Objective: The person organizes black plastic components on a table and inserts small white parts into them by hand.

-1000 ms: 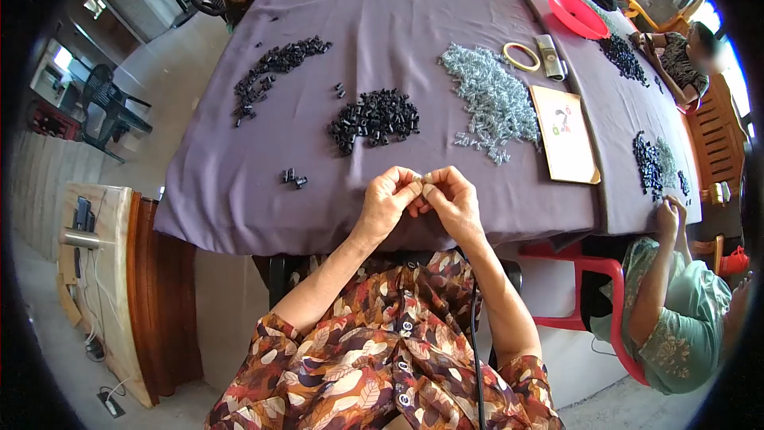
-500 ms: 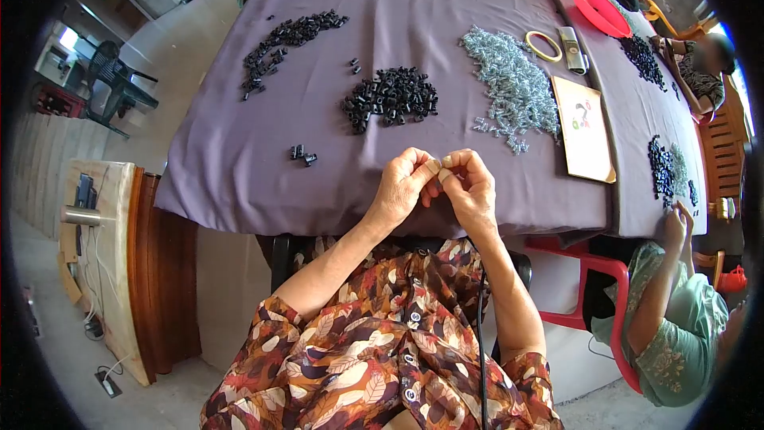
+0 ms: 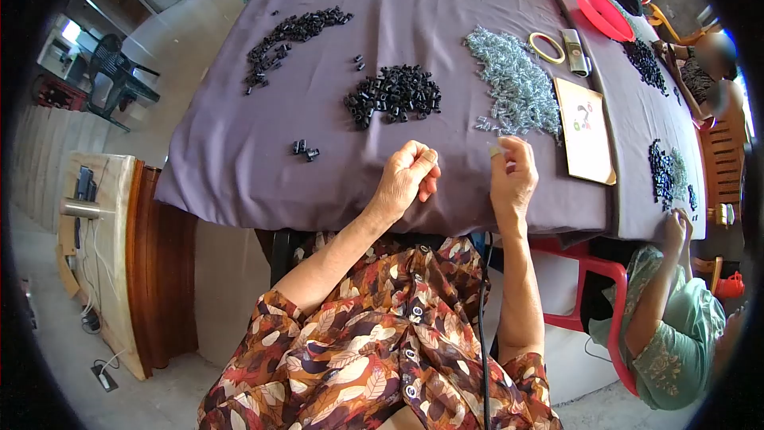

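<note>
My left hand (image 3: pixel 410 177) is closed in a pinch above the cloth near the table's front edge; whatever it holds is hidden. Apart from it, my right hand (image 3: pixel 513 171) is just below the heap of clear plastic pieces (image 3: pixel 517 87), thumb and fingertips together on something small and pale that I cannot make out. A pile of black pieces (image 3: pixel 394 95) lies beyond my left hand. A few black pieces (image 3: pixel 305 150) sit to its left, and a curved band of black pieces (image 3: pixel 290 32) lies farther back.
Right of the clear heap are a yellowish ring (image 3: pixel 547 48), a grey object (image 3: pixel 574 53) and a board with a picture (image 3: pixel 585 129). A red basin (image 3: pixel 605 12) stands farther back. A person in green (image 3: pixel 680 330) sits at the right by a red chair (image 3: pixel 617 275).
My hands were together at the fingertips; now they are apart. My right hand has moved right, towards the clear heap, while my left hand stays pinched. The view has also shifted.
</note>
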{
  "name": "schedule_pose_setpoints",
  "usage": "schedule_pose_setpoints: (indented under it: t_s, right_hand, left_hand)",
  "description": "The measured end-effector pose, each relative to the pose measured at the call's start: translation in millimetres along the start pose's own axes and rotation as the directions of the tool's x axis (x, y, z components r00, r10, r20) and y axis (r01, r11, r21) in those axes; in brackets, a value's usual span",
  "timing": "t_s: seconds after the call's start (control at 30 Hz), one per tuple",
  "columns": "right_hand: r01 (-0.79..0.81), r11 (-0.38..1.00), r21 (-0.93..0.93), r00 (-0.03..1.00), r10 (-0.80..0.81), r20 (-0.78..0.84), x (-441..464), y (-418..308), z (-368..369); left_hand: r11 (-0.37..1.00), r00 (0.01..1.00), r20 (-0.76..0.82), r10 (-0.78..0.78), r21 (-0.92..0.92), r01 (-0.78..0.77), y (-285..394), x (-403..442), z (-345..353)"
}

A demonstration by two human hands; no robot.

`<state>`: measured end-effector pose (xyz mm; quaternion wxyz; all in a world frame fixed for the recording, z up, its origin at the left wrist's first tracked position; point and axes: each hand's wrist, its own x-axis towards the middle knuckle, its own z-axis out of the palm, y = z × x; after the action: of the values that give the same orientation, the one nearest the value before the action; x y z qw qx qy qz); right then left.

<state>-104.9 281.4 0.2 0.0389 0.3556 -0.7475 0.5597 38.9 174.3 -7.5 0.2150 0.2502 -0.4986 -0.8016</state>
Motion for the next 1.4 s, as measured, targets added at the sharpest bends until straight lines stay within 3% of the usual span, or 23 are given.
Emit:
schedule_pose_setpoints:
  t_s: [0.03,0.13,0.27,0.4,0.5,0.63,0.73,0.83,0.9,0.93,0.97,1.0,1.07,1.2,1.3,1.4]
  right_hand:
    - [0.02,0.997,0.07,0.997,-0.014,-0.08,4,-4,-1]
    - [-0.004,1.0,0.028,1.0,0.005,-0.03,3,5,-2]
    - [0.032,0.987,0.158,0.972,-0.068,0.227,-12,-23,11]
    - [-0.159,0.927,0.338,0.917,0.012,0.398,-28,-26,26]
    - [-0.25,0.886,0.391,0.915,0.084,0.394,-34,-20,31]
    - [-0.133,0.96,0.248,0.922,0.027,0.387,-32,-23,27]
    - [-0.222,0.933,0.284,0.911,0.094,0.402,-31,-32,25]
    - [-0.332,0.865,0.376,0.903,0.176,0.392,-29,-27,24]
    - [-0.36,0.841,0.405,0.896,0.191,0.401,-28,-24,24]
    - [-0.381,0.825,0.418,0.89,0.204,0.408,-27,-24,23]
    - [-0.4,0.808,0.432,0.884,0.216,0.416,-26,-24,24]
    - [-0.398,0.811,0.429,0.883,0.212,0.418,-26,-25,24]
    - [-0.391,0.818,0.422,0.883,0.203,0.423,-26,-25,25]
    - [-0.363,0.857,0.366,0.89,0.202,0.409,-27,-24,26]
    - [-0.364,0.86,0.358,0.889,0.206,0.409,-29,-24,26]
    - [-0.369,0.862,0.349,0.884,0.21,0.416,-29,-24,27]
  left_hand:
    - [1.0,1.0,-0.008,0.005,0.0,-0.005,-1,0,0]
    - [1.0,1.0,-0.019,0.013,-0.011,-0.014,-2,0,0]
    - [1.0,0.997,-0.072,0.001,-0.009,-0.002,3,-2,5]
    - [0.998,0.996,-0.071,0.059,0.029,-0.058,3,-1,6]
    - [0.993,0.996,-0.063,0.059,0.102,-0.052,5,-3,7]
    - [0.989,0.996,-0.061,0.065,0.135,-0.056,4,-4,6]
    - [0.98,1.0,-0.013,-0.013,0.197,0.015,18,-6,4]
    - [0.984,1.0,-0.008,0.017,0.176,-0.015,36,4,-12]
    - [0.943,0.968,-0.081,0.238,0.256,-0.21,56,23,-33]
    - [0.934,0.953,-0.128,0.274,0.272,-0.232,70,33,-45]
    - [0.856,0.91,-0.144,0.39,0.422,-0.3,74,49,-63]
    - [0.646,0.812,-0.09,0.577,0.658,-0.386,80,65,-79]
    - [0.437,0.768,-0.058,0.638,0.848,-0.299,90,90,-106]
    - [0.171,0.794,0.088,0.602,0.957,-0.235,91,121,-126]
    - [-0.125,0.756,0.247,0.606,0.968,-0.217,78,129,-130]
    - [-0.097,0.803,0.279,0.526,0.958,-0.269,75,136,-132]
